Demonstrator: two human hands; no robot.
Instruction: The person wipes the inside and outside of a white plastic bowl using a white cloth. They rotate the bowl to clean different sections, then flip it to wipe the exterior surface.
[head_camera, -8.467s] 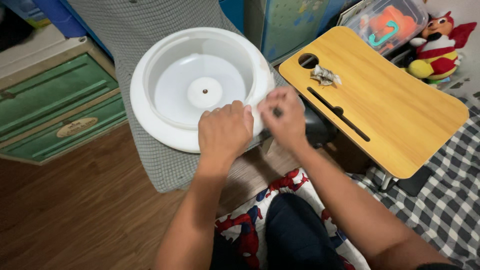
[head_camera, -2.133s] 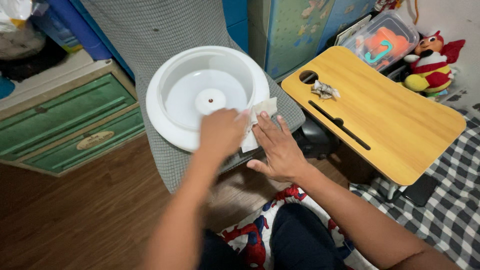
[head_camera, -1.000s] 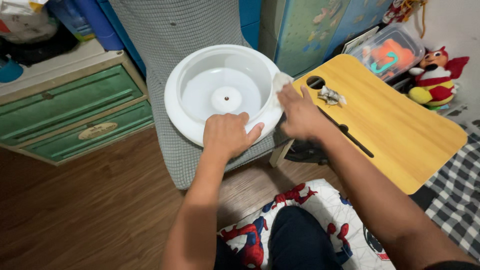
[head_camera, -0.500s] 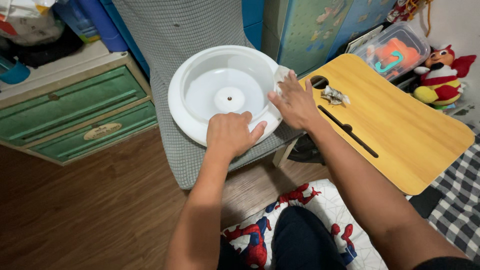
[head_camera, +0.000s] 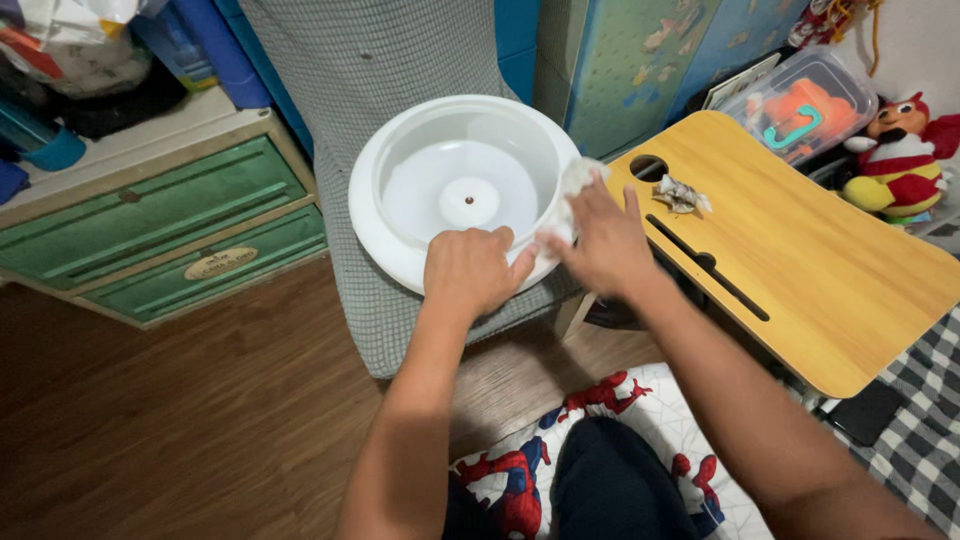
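A round white plastic basin-like part (head_camera: 400, 160) with a small dark hole at its centre rests on a grey checked chair seat (head_camera: 370, 310). My left hand (head_camera: 470, 270) grips its near rim, fingers curled over the edge. My right hand (head_camera: 600, 240) presses a crumpled white wipe (head_camera: 572, 185) flat against the basin's right rim, fingers spread over the cloth.
A yellow wooden lap table (head_camera: 830, 260) stands to the right with a crumpled wad (head_camera: 682, 194) on it. Behind it are a clear plastic box (head_camera: 800, 90) and a stuffed toy (head_camera: 905, 150). A green drawer unit (head_camera: 150, 230) stands left on the wood floor.
My right hand has slid the wipe along the right rim toward me. My left hand has kept its hold on the near rim. The view has shifted slightly.
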